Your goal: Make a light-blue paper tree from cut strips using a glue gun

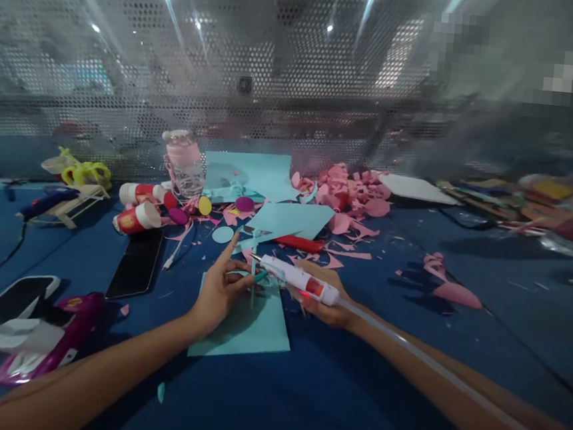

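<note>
In the head view, a white glue gun [297, 278] is held in the right hand [326, 299], whose fingers are wrapped closed about the body of the gun. Its long axis runs from lower right to upper left, and the nozzle is pointed leftward, toward the left hand [219, 291]. A clear glue stick [452, 380] trails out of the back of the gun, along the right forearm toward the lower right corner.

A small teal paper piece [254, 280] is pinched at the left hand's fingertips, thumb against the curled fingers, while the index finger is stretched up and away from the person. The piece lies just beside the nozzle tip, slightly below and left of it; whether the two touch cannot be told. Both hands are held over a light blue sheet of paper [251, 329] lying flat on the blue surface [351, 395], directly in front of the person. The left hand is the nearer one to the piece; the gun's tip reaches it from the right.

Beyond the hands, more light blue sheets [291, 219] and a heap of pink paper scraps [349, 190] are seen. A red-handled tool [298, 243] lies just behind the gun. To the left, a dark phone [136, 263] lies flat, with red and white paper cups [136, 216] tipped over behind it and a clear bottle [185, 162] standing upright. A purple glue gun [54, 342] lies at the near left edge.
</note>
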Demonstrator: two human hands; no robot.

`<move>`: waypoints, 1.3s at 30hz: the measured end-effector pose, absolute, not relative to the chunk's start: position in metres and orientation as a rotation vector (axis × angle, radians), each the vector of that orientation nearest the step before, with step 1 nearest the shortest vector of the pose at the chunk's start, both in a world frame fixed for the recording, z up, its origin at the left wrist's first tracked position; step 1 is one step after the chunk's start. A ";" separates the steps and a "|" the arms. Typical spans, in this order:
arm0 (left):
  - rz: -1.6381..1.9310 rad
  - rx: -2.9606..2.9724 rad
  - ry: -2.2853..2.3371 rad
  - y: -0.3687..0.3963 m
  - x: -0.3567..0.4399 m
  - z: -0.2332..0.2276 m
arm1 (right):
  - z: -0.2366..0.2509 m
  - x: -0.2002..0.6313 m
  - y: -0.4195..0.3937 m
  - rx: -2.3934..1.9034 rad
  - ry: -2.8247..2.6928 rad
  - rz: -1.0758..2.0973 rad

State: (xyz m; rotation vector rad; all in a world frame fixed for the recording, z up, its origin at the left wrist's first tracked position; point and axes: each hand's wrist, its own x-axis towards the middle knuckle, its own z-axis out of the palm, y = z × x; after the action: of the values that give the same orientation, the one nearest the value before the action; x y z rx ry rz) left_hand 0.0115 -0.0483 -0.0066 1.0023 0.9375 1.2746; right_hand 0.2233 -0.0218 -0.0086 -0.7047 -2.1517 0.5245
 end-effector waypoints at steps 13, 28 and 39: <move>1.211 1.032 1.082 -0.046 0.013 -0.002 | -0.006 0.230 -0.020 -0.648 -2.163 0.599; 1.200 1.112 1.074 -0.046 0.010 -0.004 | 0.003 0.225 -0.025 -0.734 -2.111 0.707; 1.204 1.108 1.060 -0.047 0.011 -0.002 | 0.003 0.226 -0.025 -0.742 -2.160 0.704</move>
State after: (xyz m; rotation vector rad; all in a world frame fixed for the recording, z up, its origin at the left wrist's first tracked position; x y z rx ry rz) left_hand 0.0111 -0.0467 -0.0018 1.1077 1.0598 1.2036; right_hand 0.2260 -0.0254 0.0033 -0.7422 -2.1604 0.7044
